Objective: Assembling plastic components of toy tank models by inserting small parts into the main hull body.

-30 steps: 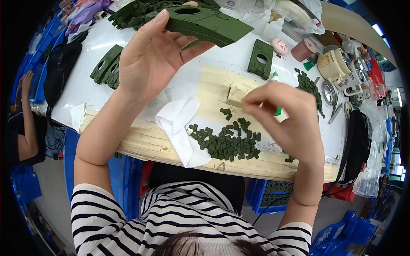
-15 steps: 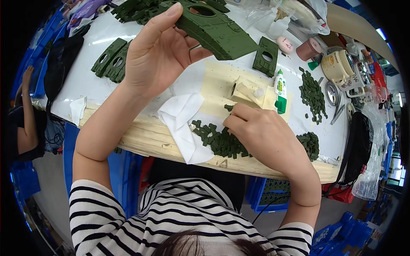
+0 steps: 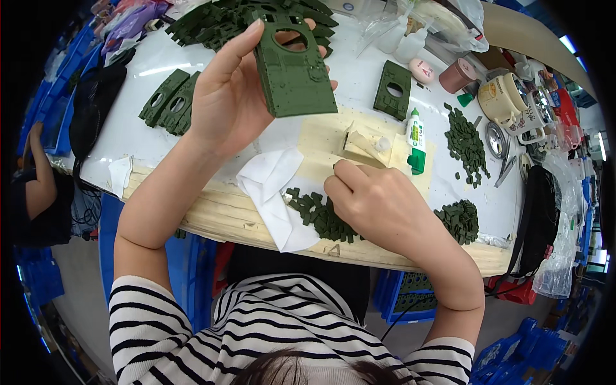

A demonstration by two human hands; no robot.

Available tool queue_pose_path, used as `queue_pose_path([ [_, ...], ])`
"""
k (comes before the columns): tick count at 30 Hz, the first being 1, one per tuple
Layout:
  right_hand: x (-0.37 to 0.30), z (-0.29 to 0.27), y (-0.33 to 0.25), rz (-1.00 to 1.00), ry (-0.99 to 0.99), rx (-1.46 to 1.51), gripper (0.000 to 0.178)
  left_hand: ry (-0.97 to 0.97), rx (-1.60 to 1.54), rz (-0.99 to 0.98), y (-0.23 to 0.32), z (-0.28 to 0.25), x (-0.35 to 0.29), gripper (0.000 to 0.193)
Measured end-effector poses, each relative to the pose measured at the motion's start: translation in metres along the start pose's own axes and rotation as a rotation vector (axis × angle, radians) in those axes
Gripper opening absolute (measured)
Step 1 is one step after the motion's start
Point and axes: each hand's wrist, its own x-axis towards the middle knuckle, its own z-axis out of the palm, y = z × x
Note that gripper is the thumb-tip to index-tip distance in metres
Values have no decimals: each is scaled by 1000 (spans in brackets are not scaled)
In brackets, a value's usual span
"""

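My left hand (image 3: pixel 234 96) is closed around a dark green plastic model tank hull (image 3: pixel 296 74), raised above the table. The hull has a round opening near its far end, and its flat deck faces up. Low over the table, my right hand (image 3: pixel 378 196) is closed with its fingers curled together. A small dark green piece (image 3: pixel 334 165) just shows at its fingertips; the rest of the grip is hidden. Under and beside this hand lies a heap of small green pieces (image 3: pixel 321 218). Just beyond it stands a small cream-coloured box (image 3: pixel 366 149).
A folded white cloth (image 3: pixel 273 192) lies at the table's front edge. Right of the box is a white glue bottle with a green cap (image 3: pixel 417 144). More green pieces (image 3: pixel 467 144) are heaped at the right. Other hulls (image 3: pixel 393 90) and a stack (image 3: pixel 205 29) lie farther back.
My left hand has tilted the hull, so its deck now shows more fully and its near end points toward me. My right hand has shifted slightly left, still closed.
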Motion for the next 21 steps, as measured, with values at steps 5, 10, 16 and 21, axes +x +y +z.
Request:
queue_pose_path([
  [5,4,-18,2,58,354,67,17,145,40,-40,-1,19,0,64],
  [10,0,-44,14,240,721,338,12,189,104,-124,-3,32,-5,63],
  [16,-5,-49,22,474,752,939,15,89,142,-247,-10,36,-9,76],
  [21,-6,-48,22,504,683,1090,20,88,216,-310,-13,39,-10,76],
])
